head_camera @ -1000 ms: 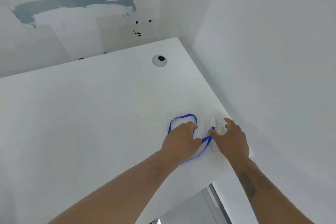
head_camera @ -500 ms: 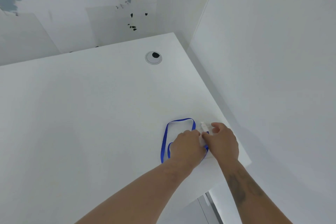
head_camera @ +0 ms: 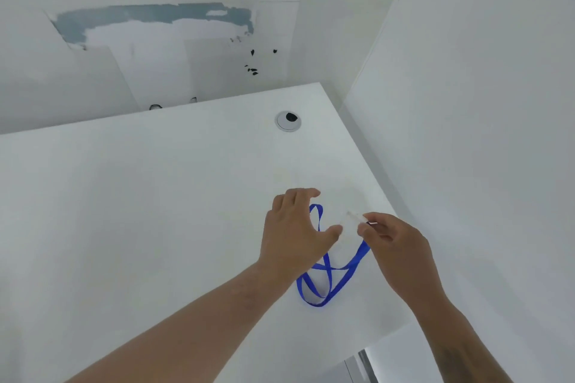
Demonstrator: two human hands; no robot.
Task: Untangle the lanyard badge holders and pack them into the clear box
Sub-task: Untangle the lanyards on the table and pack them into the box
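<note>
A blue lanyard (head_camera: 329,270) hangs in crossed loops just above the white desk (head_camera: 155,211), near its right edge. My right hand (head_camera: 392,242) pinches the clear badge holder (head_camera: 354,217) at the lanyard's upper end and holds it lifted. My left hand (head_camera: 295,227) hovers to the left of it, fingers spread and curved, with part of the blue strap passing behind its thumb; whether it touches the strap I cannot tell. The clear box is not in view.
A round cable grommet (head_camera: 287,121) sits in the desk's far right corner. White walls (head_camera: 466,102) close in behind and on the right. The desk's near right corner ends by a metal rail (head_camera: 364,364).
Both hands have lifted off the desk. My right hand has raised the badge holder, so the lanyard now hangs in loops. My left hand has opened and moved up and left.
</note>
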